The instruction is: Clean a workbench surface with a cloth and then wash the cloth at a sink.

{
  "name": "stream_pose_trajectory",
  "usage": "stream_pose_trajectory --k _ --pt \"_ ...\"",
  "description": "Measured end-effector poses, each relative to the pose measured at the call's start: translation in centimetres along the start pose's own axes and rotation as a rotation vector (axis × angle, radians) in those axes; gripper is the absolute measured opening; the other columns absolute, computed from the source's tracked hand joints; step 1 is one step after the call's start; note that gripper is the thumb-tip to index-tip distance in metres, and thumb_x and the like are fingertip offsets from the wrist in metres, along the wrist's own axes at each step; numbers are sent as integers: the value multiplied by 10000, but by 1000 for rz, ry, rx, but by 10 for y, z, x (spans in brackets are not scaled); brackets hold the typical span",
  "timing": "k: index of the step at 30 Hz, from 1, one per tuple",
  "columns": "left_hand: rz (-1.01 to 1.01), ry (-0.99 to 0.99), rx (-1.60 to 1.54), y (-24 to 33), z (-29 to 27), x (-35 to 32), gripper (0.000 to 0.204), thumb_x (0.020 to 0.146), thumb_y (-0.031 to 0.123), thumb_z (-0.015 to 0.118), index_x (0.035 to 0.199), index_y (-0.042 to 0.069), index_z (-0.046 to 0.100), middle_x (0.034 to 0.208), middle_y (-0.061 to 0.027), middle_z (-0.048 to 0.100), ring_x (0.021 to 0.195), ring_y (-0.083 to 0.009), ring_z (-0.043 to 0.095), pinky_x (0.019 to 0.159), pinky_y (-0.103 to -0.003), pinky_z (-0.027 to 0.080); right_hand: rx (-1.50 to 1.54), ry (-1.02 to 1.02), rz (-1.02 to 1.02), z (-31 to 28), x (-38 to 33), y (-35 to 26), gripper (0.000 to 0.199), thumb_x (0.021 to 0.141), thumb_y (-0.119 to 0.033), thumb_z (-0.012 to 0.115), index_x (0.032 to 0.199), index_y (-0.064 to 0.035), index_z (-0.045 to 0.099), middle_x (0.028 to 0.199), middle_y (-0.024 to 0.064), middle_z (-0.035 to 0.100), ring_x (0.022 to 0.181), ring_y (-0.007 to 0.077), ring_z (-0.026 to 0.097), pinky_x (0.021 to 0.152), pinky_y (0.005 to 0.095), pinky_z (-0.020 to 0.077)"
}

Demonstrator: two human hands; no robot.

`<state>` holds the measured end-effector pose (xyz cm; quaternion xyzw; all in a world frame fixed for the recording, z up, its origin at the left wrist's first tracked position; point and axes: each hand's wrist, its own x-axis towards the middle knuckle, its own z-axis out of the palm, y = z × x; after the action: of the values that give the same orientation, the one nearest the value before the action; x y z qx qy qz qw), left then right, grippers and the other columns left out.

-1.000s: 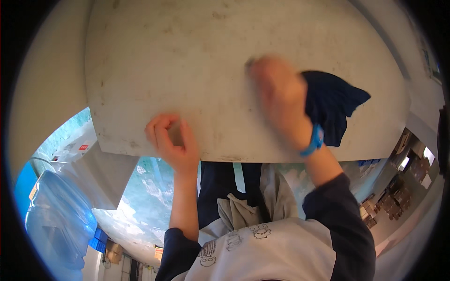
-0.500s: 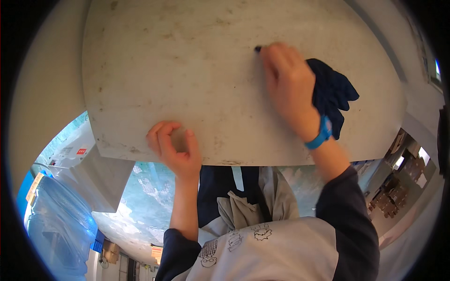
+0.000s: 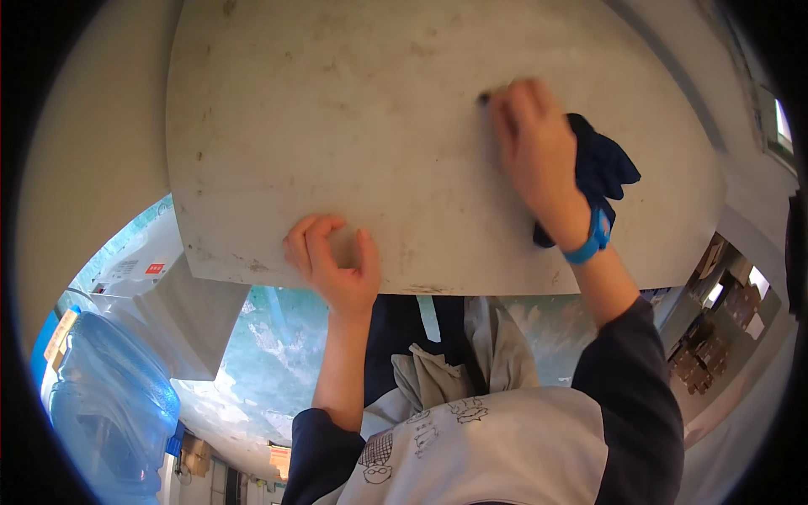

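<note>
A small dark piece sticks out from the fingertips of my right hand, which is closed on it low over the tabletop. Motion blur hides its kind. On the right wrist is a blue band. Dark blue fabric, shaped like a glove, lies on the tabletop beside and partly behind the right hand and wrist. Near the front edge, my left hand rests with fingers curled loosely. A gap shows between thumb and fingers, and nothing is in it.
Stains mark the pale tabletop, mostly toward its edges. Left of the table stand a grey-white box and a large clear blue water bottle. Brown items lie on a shelf at the far right. My lap is right against the front edge.
My right hand, with the small dark piece, has shifted a little right and covers more of the dark blue fabric. My left hand appears slightly further right, as the whole view has shifted.
</note>
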<state>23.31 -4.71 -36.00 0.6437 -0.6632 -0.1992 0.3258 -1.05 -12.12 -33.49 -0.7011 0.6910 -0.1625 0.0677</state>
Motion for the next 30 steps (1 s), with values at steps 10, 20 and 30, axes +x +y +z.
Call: stream_pose_trajectory --k 10,20,30 --pt "5 -18 7 0 1 1 223 740 112 668 921 42 558 983 -103 531 914 -279 487 796 -378 385 213 114 -149 -1 -7 -1 212 704 87 633 899 5 622 868 123 620 739 307 560 653 356 463" --pt "-19 -5 8 2 4 3 233 742 127 685 926 59 559 996 -88 541 939 -283 484 826 -403 361 196 33 -302 5 -30 -5 256 689 70 626 943 36 627 922 161 611 739 308 553 650 365 468" --pt "-17 -14 40 1 5 -2 234 750 137 682 933 58 560 984 -88 542 924 -285 481 823 -406 365 208 -2 -306 7 -47 -9 206 718 106 633 907 27 614 872 154 603 753 312 560 646 361 469"
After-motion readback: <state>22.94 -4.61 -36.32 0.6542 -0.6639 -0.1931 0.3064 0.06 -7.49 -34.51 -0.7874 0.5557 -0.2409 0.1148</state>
